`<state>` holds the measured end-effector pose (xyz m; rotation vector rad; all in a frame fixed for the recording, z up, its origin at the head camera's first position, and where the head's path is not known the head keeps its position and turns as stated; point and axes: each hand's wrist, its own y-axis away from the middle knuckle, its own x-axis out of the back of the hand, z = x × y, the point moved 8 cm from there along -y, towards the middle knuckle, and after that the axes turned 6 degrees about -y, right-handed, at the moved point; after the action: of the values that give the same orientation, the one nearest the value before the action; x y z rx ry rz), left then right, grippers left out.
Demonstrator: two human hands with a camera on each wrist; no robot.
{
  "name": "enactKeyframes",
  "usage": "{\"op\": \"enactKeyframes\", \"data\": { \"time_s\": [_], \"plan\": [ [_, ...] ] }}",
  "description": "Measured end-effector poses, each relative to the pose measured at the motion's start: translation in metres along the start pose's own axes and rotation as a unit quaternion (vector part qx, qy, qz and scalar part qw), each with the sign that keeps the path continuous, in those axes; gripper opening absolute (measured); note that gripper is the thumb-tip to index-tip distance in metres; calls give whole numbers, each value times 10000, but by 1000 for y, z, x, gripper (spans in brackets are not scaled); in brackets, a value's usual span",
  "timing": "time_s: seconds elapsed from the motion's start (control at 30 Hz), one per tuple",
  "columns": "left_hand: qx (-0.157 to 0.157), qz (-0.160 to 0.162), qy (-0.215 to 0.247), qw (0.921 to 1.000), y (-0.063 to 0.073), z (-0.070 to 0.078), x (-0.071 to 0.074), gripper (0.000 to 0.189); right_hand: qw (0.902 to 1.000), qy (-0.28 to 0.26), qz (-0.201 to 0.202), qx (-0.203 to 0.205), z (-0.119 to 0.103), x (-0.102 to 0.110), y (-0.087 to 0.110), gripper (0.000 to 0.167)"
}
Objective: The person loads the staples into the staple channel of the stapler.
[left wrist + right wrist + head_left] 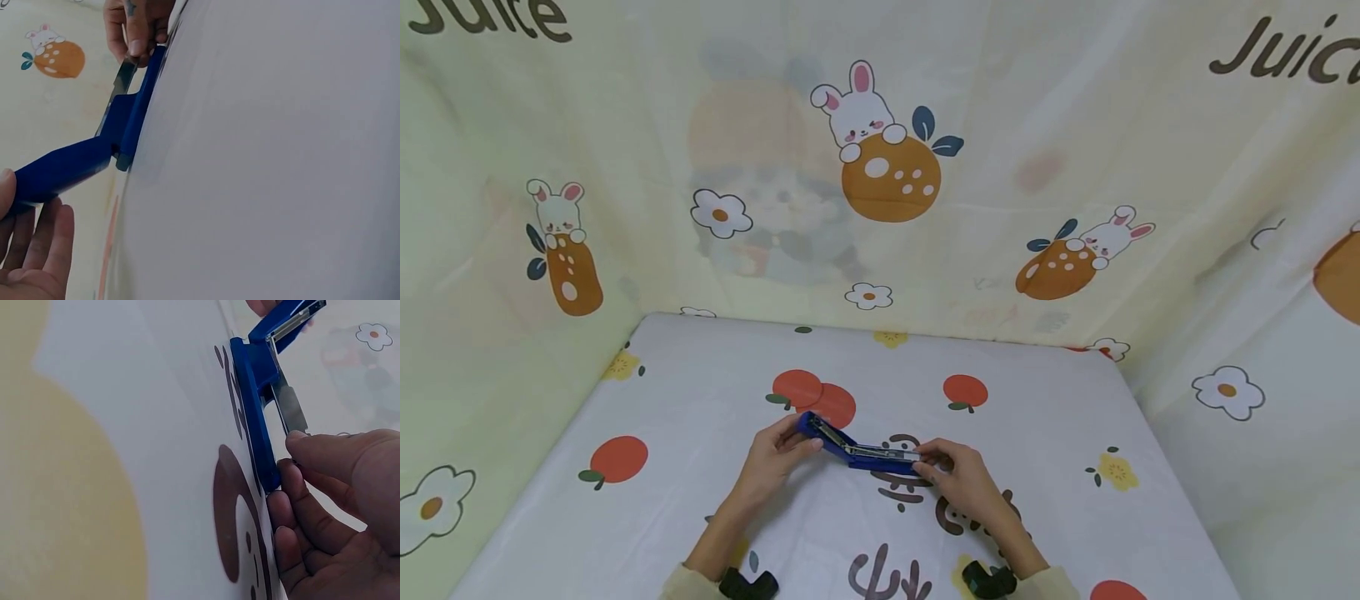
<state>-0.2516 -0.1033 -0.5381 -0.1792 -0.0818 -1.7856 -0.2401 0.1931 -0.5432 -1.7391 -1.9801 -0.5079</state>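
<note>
A blue stapler (pixel 891 466) is swung wide open just over the white tabletop, its top cover tilted up to the left. My left hand (pixel 771 457) holds the end of that cover (pixel 65 164) between thumb and fingers. At the other end, my right hand (pixel 961 477) pinches the tip of the metal staple magazine (pixel 291 411), thumb on the metal and fingers beside the end of the blue base (pixel 253 415). The base lies low along the tabletop in both wrist views. Whether staples sit in the magazine cannot be made out.
A white cloth (pixel 700 392) printed with fruit and flowers covers the table. Pale printed curtains (pixel 760 133) hang behind the table and on both sides. Dark straps with devices (pixel 748 585) are at the wrists.
</note>
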Motion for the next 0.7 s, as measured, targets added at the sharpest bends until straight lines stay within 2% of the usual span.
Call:
{"op": "enactKeyframes", "data": {
  "time_s": [0.33,0.7],
  "plan": [
    [-334,-80,-418,9985,-5,13,-5,49,10000,-26,-38,23,3,0,0,17],
    [-639,-151,-534,9964,-7,23,-9,40,10000,4,-65,46,3,1,-1,16]
  ]
}}
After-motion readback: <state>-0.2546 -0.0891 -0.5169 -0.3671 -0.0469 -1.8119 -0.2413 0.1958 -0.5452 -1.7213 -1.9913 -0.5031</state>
